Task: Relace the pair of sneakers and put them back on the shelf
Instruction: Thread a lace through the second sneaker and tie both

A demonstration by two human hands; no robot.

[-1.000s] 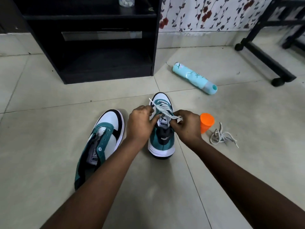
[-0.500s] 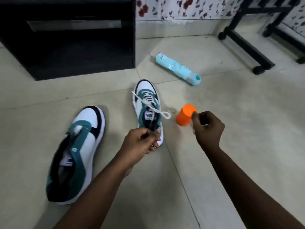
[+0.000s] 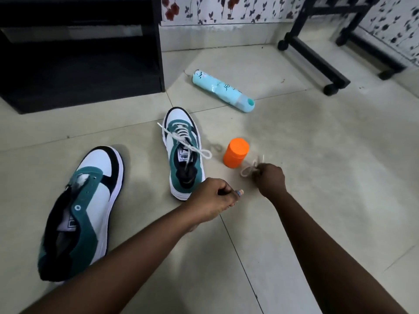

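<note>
Both hands have left the laced sneaker (image 3: pixel 183 152) on the floor; the right hand (image 3: pixel 271 179) now pinches the spare lace (image 3: pixel 249 168) (beside an orange cup (image 3: pixel 235 151)), the left hand (image 3: pixel 213 200) hangs loosely curled and empty, and the unlaced sneaker (image 3: pixel 84 207) waits at left.
</note>
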